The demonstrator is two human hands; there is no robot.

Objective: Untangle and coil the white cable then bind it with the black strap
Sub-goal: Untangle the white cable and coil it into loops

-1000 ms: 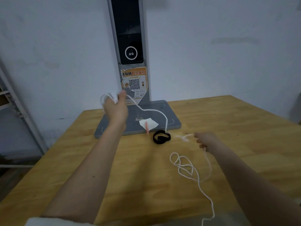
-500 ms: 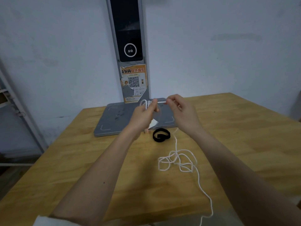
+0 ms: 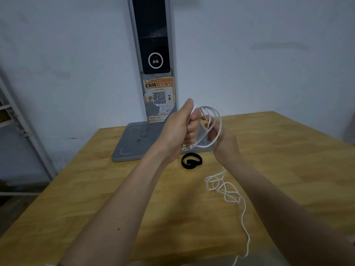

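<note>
My left hand [image 3: 179, 129] is a fist closed on several loops of the white cable [image 3: 216, 121], held up above the table. My right hand [image 3: 222, 143] sits just to the right, fingers inside the loops and gripping the same cable. From it the cable drops to a loose tangle [image 3: 223, 186] on the wood, then trails over the table's near edge. The black strap [image 3: 191, 160] lies curled on the table below my hands, touching neither hand.
A wooden table [image 3: 288, 160] carries a grey scanner stand with a flat base [image 3: 130, 144] and an upright post bearing an orange QR sticker [image 3: 159, 99], directly behind my hands. A metal shelf frame [image 3: 17, 129] stands at the left. White wall behind.
My hands came together from wide apart, then the right hand swept round the left, adding a loop to the coil. The tangle on the table shifted right and shrank.
</note>
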